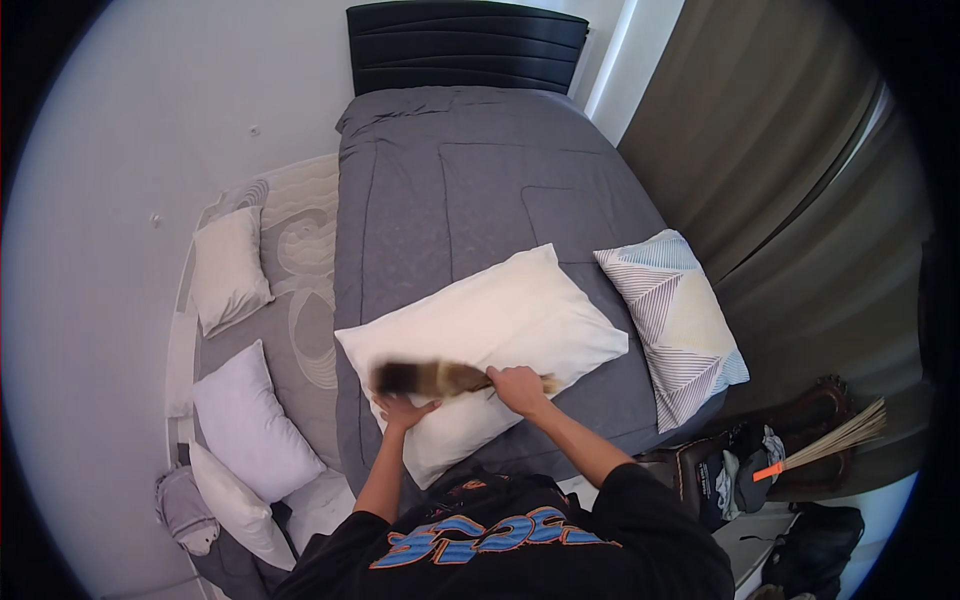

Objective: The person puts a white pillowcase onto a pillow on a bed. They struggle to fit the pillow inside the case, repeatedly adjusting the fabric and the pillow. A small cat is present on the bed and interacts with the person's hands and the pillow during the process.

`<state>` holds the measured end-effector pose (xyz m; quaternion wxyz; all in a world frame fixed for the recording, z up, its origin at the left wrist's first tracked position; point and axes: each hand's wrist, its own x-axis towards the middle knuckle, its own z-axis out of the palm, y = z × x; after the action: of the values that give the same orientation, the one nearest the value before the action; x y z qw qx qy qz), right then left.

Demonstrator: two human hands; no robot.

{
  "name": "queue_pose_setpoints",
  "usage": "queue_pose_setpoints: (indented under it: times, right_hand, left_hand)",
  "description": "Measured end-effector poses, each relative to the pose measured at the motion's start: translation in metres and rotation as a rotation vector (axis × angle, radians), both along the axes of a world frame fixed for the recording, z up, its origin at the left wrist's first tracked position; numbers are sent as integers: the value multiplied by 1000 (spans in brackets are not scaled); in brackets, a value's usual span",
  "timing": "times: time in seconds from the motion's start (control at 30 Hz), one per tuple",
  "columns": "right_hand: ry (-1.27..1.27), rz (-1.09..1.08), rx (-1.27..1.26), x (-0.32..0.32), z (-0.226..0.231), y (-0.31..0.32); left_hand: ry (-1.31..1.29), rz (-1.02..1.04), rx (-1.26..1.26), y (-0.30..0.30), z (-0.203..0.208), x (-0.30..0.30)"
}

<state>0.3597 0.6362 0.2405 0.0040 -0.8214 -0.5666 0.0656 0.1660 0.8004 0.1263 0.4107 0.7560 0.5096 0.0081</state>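
Observation:
A large white pillow point(480, 310) lies slantwise across the near part of the grey-covered bed. My right hand point(517, 388) is closed round the handle of a brown brush point(440, 379) held over the pillow. The brush's dark left end is smeared by motion, so its exact kind is hard to make out, and whether it touches the cloth cannot be told. On the pillow's near left side my left hand point(403, 410) rests with its fingers apart, just below the dark end. A patterned pillow point(680, 320) with coloured triangles lies to the right.
The bed point(400, 200) has a black headboard point(465, 45). At left, a low mattress point(300, 330) carries white pillows point(255, 420). Brown curtains point(770, 130) hang at right. Clothes point(740, 470), a straw whisk point(835, 440) with an orange handle and a black bag point(815, 550) are at lower right.

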Motion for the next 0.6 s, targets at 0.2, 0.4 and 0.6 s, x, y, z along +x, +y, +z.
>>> queue_pose_setpoints:
  times: [0.2, 0.4, 0.6]
  right_hand:
    - [-128, -814, -23, 179, -47, -73]
    - [-33, -446, 53, 115, -14, 10]
    - [-105, 30, -34, 41, -34, 47]
  left_hand:
    - [78, -66, -112, 2, -5, 12]
    - [155, -27, -178, 11, -27, 14]
    - [364, -275, -230, 29, -68, 12]
